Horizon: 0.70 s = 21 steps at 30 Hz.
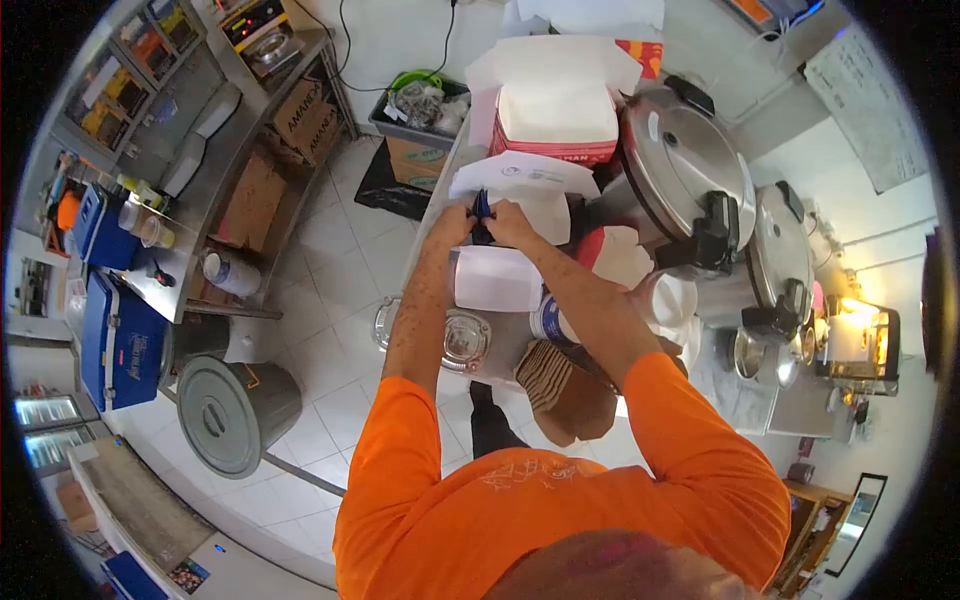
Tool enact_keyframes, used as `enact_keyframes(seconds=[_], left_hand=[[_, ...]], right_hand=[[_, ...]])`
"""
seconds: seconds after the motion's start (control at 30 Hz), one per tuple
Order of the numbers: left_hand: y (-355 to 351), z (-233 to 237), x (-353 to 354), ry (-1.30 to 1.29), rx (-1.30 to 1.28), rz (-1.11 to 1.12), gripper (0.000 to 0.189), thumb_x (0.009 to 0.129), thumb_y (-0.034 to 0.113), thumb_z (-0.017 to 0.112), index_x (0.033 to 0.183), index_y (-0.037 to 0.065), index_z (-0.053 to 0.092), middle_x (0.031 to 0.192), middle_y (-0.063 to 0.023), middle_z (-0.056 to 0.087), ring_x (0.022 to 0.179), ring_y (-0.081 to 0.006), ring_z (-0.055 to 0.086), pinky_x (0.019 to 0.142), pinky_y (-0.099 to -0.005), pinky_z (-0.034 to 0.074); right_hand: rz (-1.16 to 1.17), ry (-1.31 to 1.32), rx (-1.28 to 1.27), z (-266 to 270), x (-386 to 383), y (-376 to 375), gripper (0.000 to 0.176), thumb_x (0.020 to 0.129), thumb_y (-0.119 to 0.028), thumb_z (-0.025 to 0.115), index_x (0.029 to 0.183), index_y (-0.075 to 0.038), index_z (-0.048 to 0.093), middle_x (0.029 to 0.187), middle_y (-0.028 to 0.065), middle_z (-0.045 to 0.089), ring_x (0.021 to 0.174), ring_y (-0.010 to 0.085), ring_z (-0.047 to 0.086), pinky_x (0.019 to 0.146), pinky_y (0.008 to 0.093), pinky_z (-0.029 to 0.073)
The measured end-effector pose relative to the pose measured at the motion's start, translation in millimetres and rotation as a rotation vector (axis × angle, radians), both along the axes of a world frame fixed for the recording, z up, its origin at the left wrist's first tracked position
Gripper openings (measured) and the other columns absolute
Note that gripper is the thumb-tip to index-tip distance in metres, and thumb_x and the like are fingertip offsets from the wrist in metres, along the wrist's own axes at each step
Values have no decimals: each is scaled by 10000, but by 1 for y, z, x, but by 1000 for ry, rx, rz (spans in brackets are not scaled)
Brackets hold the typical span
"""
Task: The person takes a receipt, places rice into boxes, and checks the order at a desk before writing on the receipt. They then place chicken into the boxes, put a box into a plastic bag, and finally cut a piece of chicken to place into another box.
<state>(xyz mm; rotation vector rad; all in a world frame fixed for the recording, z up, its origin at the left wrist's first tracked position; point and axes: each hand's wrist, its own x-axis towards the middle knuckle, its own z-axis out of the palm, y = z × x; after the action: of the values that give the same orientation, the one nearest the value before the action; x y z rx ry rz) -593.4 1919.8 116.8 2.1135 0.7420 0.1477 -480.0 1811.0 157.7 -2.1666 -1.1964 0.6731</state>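
Observation:
Both hands meet at the middle of the counter, fingers closed around a small dark blue and black item point(482, 212) that stands up between them. My left hand point(453, 226) grips its left side and my right hand point(513, 224) its right side; its kind I cannot tell. Just beyond my fingers lies an open white carton point(548, 210) with its lid flap point(520, 173) raised. Closer to me, under my forearms, is a white rectangular carton point(498, 278). A red and white carton point(613, 256) stands open to the right of my right wrist.
Behind are larger open red and white boxes point(556, 148). Two big metal pressure cookers point(690, 150) fill the right side. Near my body sit stacked brown paper boxes point(568, 398) and a glass jar point(467, 340). A lidded grey bin point(225, 415) stands on the tiled floor at left.

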Motion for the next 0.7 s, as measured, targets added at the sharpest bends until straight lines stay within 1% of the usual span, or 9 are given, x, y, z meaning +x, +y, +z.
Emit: enact_keyframes(seconds=[0.07, 0.17, 0.23, 0.33, 0.4, 0.47, 0.53, 0.6, 0.7], left_hand=[[-2, 2, 0, -22, -12, 38, 230, 848, 141, 559, 955, -41, 650, 794, -190, 664, 704, -268, 659, 670, -394, 506], [-8, 14, 6, 9, 45, 33, 240, 823, 158, 585, 934, -42, 658, 821, -228, 657, 767, -324, 659, 705, -423, 502], [-15, 32, 11, 100, 79, 34, 280, 810, 141, 610, 1042, -16, 587, 1006, -257, 622, 974, -407, 591, 837, -472, 468], [-33, 63, 11, 10, 94, 36, 254, 812, 132, 603, 1017, -17, 588, 986, -275, 618, 978, -412, 588, 838, -490, 465], [-22, 25, 30, 6, 152, 40, 259, 813, 138, 602, 1021, -14, 589, 973, -285, 615, 981, -416, 586, 831, -498, 466], [-20, 23, 40, 1, 211, 52, 263, 813, 144, 600, 1026, -11, 589, 961, -295, 611, 983, -421, 583, 824, -506, 468], [-19, 27, 45, -38, 126, 66, 257, 815, 167, 603, 1001, -10, 601, 951, -293, 615, 967, -432, 589, 802, -514, 476], [-34, 46, 41, -42, 184, 106, 243, 816, 171, 603, 974, -13, 611, 957, -290, 617, 959, -435, 593, 797, -511, 483], [-36, 41, 49, 9, 229, 155, 222, 816, 164, 597, 935, -21, 624, 969, -282, 621, 942, -439, 601, 791, -505, 493]], right_hand=[[4, -69, 22, 14, -8, -4, 204, 759, -106, 608, 888, 30, 688, 791, 252, 658, 750, 364, 662, 735, 394, 522], [-95, -1, 59, 19, -15, -12, 217, 743, -124, 623, 872, 41, 681, 830, 279, 644, 817, 396, 644, 787, 426, 504], [-251, -106, 78, 21, -19, -15, 229, 732, -148, 641, 850, 44, 679, 847, 287, 639, 849, 386, 642, 810, 431, 496], [-278, -64, 165, 34, -16, -29, 242, 728, -169, 644, 836, 44, 679, 835, 292, 634, 832, 395, 640, 802, 435, 497], [-275, -114, 204, 20, -5, -30, 247, 732, -171, 639, 834, 51, 675, 824, 293, 631, 822, 400, 639, 795, 437, 498], [-265, -165, 244, 34, -2, -35, 253, 736, -174, 635, 832, 58, 671, 813, 294, 629, 811, 405, 639, 788, 439, 499], [-195, -134, 238, 48, -4, -40, 253, 743, -176, 632, 823, 61, 667, 788, 287, 626, 791, 402, 642, 767, 444, 500], [-223, -113, 268, 49, -4, -45, 247, 744, -175, 633, 824, 56, 668, 783, 280, 627, 789, 399, 642, 757, 444, 499], [-262, -161, 296, 42, -4, -49, 238, 745, -175, 638, 825, 47, 669, 772, 271, 629, 779, 392, 645, 734, 439, 498]])
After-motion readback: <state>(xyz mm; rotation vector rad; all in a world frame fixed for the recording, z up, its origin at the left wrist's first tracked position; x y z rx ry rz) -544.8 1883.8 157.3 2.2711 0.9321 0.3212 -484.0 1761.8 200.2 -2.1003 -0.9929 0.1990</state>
